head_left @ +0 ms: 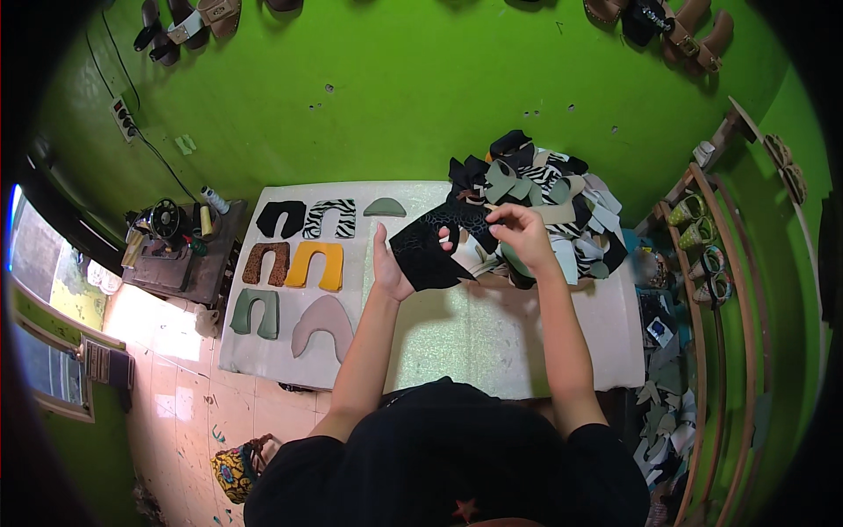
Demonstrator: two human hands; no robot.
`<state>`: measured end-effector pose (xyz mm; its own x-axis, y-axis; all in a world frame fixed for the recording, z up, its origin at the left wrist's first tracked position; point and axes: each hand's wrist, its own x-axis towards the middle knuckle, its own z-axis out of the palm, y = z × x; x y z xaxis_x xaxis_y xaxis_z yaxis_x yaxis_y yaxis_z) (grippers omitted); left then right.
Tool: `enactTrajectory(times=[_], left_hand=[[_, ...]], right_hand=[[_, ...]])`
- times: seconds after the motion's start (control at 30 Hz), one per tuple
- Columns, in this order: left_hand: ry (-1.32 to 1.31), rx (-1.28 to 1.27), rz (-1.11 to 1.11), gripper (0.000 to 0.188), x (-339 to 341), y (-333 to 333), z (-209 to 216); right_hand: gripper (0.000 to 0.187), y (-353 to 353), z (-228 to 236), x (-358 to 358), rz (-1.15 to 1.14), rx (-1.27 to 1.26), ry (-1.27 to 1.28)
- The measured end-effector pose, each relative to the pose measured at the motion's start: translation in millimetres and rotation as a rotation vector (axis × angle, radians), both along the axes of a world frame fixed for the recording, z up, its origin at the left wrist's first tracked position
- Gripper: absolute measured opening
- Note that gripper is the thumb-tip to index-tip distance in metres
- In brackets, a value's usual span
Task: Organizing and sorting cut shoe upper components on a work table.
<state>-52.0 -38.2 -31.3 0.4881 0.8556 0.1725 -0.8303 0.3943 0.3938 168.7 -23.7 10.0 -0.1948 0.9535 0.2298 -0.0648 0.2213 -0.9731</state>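
Above the middle of the table my left hand holds a black patterned cut piece of shoe material, its thumb up along the left edge. Fingertips of that hand show through the opening in the piece. At the piece's upper right, my right hand has thumb and fingers pinched together on its edge. Behind the right hand lies a heap of loose cut pieces in black, white, sage green and zebra print. Left of my hands, U-shaped pieces lie in rows: black, zebra, leopard, yellow, green, pink.
A white-covered table spans the front. A sage half-moon piece lies near its far edge. Left stands a sewing machine with thread spools; right, a wooden rack with sandals. More scraps lie below on the right.
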Motion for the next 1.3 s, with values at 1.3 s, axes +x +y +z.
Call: enactTrajectory(times=[1.3], left_hand=[[0.160, 0.149, -0.094, 0.063, -96.6, -33.9, 16.8]], right_hand=[[0.019, -40.9, -57.1, -98.1, 0.149, -0.279, 0.228]])
